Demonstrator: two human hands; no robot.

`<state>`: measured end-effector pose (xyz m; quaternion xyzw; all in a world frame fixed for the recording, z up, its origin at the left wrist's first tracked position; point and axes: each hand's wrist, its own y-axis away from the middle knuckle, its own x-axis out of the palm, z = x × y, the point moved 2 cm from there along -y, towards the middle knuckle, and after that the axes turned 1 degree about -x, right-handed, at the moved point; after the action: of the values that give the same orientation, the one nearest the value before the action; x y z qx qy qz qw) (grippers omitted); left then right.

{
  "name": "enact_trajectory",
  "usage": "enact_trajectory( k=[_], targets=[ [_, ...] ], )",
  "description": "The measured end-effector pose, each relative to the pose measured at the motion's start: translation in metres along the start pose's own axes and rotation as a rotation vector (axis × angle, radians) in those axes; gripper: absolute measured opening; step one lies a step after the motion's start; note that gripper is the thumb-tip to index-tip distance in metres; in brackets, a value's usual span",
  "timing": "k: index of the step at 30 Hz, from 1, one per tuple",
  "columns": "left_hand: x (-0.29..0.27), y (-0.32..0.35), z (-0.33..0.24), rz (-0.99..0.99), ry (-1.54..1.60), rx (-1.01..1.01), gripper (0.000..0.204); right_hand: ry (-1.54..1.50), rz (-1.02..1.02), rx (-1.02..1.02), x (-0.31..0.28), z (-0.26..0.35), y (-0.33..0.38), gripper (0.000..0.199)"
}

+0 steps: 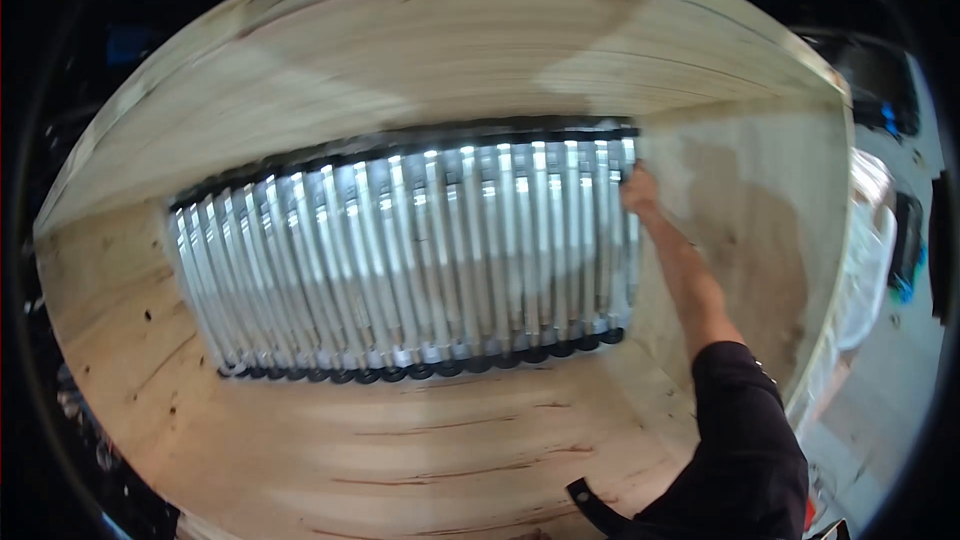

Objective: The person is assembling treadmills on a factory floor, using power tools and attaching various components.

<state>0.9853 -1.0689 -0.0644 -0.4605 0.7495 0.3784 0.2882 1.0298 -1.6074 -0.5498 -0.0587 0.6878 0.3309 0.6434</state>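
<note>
My right hand (641,192) reaches deep into a large wooden crate (460,430), its fingers curled at the upper part of the rightmost metal tube (630,240). The hand looks closed on that tube, though the fingertips are partly hidden and blurred. Shiny silver tubes (468,250) stand side by side in a long row across the crate, with dark round ends along the lower edge. A dark strip (420,140) runs along their upper ends. My left hand is out of view.
Plywood walls surround the tubes, with the right wall (760,210) close beside my forearm. Outside the crate on the right are clear plastic wrapping (868,240) and a grey floor (870,420). A dark strap (597,508) hangs near my sleeve.
</note>
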Motion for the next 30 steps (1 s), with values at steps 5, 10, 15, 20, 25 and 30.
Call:
enact_trajectory(
  k=[5, 10, 15, 20, 25, 30],
  targets=[
    [0.001, 0.001, -0.004, -0.055, -0.184, 0.043, 0.006, -0.041, 0.032, 0.079, -0.011, 0.003, 0.003, 0.052],
    [-0.010, 0.014, 0.006, -0.112, -0.136, 0.117, 0.011, -0.626, 0.464, 0.115, -0.075, 0.003, 0.035, 0.027],
    [-0.011, 0.035, 0.019, -0.168, -0.082, 0.106, 0.011, -0.822, 0.355, -0.402, -0.162, 0.098, 0.180, 0.030],
    [-0.009, 0.054, 0.024, -0.367, 0.149, 0.249, 0.015, -0.581, 0.135, -1.031, -0.303, 0.158, 0.326, 0.023],
    [-0.091, 0.103, 0.026, -0.441, 0.630, 0.183, 0.022, -0.915, 0.046, -1.602, -0.463, 0.258, 0.560, 0.022],
    [-0.248, 0.203, 0.034, -0.940, 0.409, 0.334, 0.048, -1.191, 0.586, -1.739, -0.554, 0.287, 0.753, 0.042]
  ],
)
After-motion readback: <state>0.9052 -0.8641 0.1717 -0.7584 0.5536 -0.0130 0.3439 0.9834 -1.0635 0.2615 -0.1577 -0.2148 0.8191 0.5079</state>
